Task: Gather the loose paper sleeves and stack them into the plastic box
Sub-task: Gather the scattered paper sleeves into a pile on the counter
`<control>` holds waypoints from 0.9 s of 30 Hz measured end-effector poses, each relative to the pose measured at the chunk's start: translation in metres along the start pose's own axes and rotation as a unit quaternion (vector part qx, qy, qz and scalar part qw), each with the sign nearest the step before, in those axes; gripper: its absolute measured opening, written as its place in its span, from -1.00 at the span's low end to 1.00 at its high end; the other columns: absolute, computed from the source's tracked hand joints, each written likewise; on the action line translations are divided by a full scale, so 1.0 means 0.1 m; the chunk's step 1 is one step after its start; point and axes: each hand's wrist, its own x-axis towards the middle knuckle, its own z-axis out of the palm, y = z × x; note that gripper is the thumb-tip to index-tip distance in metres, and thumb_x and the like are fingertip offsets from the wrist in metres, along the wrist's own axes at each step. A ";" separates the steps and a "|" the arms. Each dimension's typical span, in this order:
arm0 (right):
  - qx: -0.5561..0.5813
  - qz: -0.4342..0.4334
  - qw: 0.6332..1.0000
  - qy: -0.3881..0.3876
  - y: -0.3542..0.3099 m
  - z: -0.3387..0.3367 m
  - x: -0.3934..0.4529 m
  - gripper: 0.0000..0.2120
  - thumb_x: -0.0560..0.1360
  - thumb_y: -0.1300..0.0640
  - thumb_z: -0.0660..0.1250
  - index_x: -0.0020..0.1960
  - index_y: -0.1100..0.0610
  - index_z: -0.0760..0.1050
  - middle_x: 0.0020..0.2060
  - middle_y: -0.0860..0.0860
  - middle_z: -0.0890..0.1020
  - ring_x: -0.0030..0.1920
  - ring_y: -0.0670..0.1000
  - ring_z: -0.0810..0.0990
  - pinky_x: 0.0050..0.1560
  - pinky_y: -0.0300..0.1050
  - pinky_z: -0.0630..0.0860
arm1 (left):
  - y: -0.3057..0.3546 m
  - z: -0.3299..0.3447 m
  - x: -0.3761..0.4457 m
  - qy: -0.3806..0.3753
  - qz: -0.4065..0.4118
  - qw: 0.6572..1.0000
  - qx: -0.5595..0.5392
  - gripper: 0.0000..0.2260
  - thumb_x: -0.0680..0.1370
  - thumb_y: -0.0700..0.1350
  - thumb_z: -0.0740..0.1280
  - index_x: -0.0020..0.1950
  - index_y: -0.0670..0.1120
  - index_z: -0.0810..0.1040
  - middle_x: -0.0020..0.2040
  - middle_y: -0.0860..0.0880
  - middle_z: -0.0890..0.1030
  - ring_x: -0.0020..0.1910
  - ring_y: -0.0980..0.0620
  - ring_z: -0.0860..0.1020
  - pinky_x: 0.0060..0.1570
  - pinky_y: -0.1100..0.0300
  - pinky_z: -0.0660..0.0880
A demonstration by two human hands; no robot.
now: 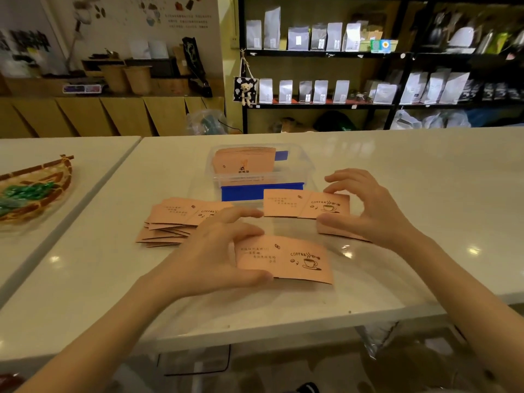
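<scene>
Peach paper sleeves printed with a coffee cup lie loose on the white table (397, 171). My left hand (215, 251) pinches the left edge of the nearest sleeve (286, 260), thumb below and fingers on top. My right hand (368, 205) holds the right end of another sleeve (303, 204), thumb and fingers around it. Beneath that hand another sleeve (340, 234) pokes out. A fanned pile of sleeves (170, 219) sits to the left. Behind them, the clear plastic box (297, 163) with blue clips holds a stack of sleeves (243, 161).
A woven basket (42, 191) with green wrapped items rests on the neighbouring table at left. Black shelves (397, 55) with coffee bags fill the back right. A wooden counter (99, 114) stands at the back left. The table's front edge runs just below my forearms.
</scene>
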 end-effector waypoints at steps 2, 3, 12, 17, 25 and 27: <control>0.003 -0.016 1.000 0.016 -0.09 -0.03 0.05 -0.49 0.21 -0.24 0.37 0.05 0.02 0.50 0.20 -0.04 0.50 0.20 -0.14 0.29 0.12 -0.42 0.19 | 0.00 -0.14 -0.04 0.018 0.004 1.000 -0.005 -0.41 0.21 0.30 0.32 0.20 0.15 0.44 0.16 0.46 0.23 0.12 0.39 0.27 0.01 0.32 0.42; 0.008 -0.022 0.999 0.027 -0.14 -0.03 0.08 -0.48 0.22 -0.25 0.38 0.05 0.03 0.51 0.19 -0.03 0.50 0.21 -0.13 0.29 0.13 -0.41 0.19 | -0.01 -0.21 -0.06 0.031 0.006 0.999 -0.007 -0.42 0.21 0.29 0.32 0.20 0.16 0.44 0.13 0.47 0.22 0.11 0.38 0.28 -0.03 0.34 0.45; 0.061 -0.061 0.994 0.073 -0.62 0.30 0.46 -0.57 0.32 -0.20 0.27 0.06 0.03 0.53 0.06 -0.12 0.49 0.12 -0.15 0.32 0.10 -0.32 0.26 | -0.57 -0.64 -0.10 0.133 -0.128 0.983 -0.019 -0.49 0.25 0.15 0.46 0.17 0.06 0.51 0.18 0.26 0.38 0.18 0.21 0.30 0.01 0.42 0.29; 0.019 -0.105 0.993 0.039 -0.84 0.60 0.63 -0.49 0.32 -0.26 0.23 0.11 0.07 0.54 0.14 -0.03 0.55 0.16 -0.12 0.33 0.14 -0.21 0.22 | -0.80 -0.61 -0.12 0.114 -0.191 0.975 0.004 -0.52 0.28 0.06 0.47 0.18 0.03 0.50 0.35 0.09 0.37 0.32 0.08 0.27 0.21 0.15 0.23; -0.027 -0.100 0.994 -0.025 -0.92 1.04 0.66 -0.41 0.31 -0.33 0.18 0.17 0.03 0.47 0.27 -0.02 0.44 0.34 -0.01 0.22 0.26 -0.16 0.04 | -0.99 -0.51 -0.20 0.092 -0.196 0.974 -0.068 -0.48 0.33 -0.01 0.46 0.24 0.18 0.36 0.22 0.20 0.33 0.24 0.14 0.29 0.06 0.45 0.21; -0.043 -0.083 0.995 -0.042 -0.89 1.12 0.62 -0.39 0.30 -0.36 0.13 0.21 -0.02 0.41 0.32 -0.03 0.38 0.39 0.00 0.13 0.37 -0.06 -0.01 | -1.01 -0.47 -0.21 0.098 -0.199 0.970 -0.095 -0.43 0.35 -0.02 0.44 0.28 0.19 0.27 0.22 0.19 0.34 0.26 0.12 0.30 0.07 0.54 0.21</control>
